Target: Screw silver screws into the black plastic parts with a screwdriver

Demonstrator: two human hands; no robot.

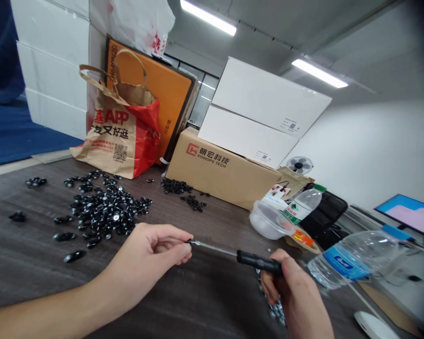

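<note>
My right hand [293, 287] is wrapped round the black handle of a screwdriver [215, 248], its metal shaft pointing left. The tip meets a small black part [190, 241] pinched between the thumb and forefinger of my left hand [162, 254]; the fingers hide most of that part. Left of my left hand lies a large heap of small black parts with shiny metal spots [109, 207]. Beneath my right hand, partly covered by it, is a scatter of small silvery pieces [277, 310], too small to name surely.
Smaller black piles [176, 186] lie before a cardboard box [222, 174] topped by white boxes [268, 99]. A paper bag [109, 127] stands back left by an orange box [169, 94]. At right are a plastic tub [268, 221], water bottles [356, 256] and a white object [372, 325].
</note>
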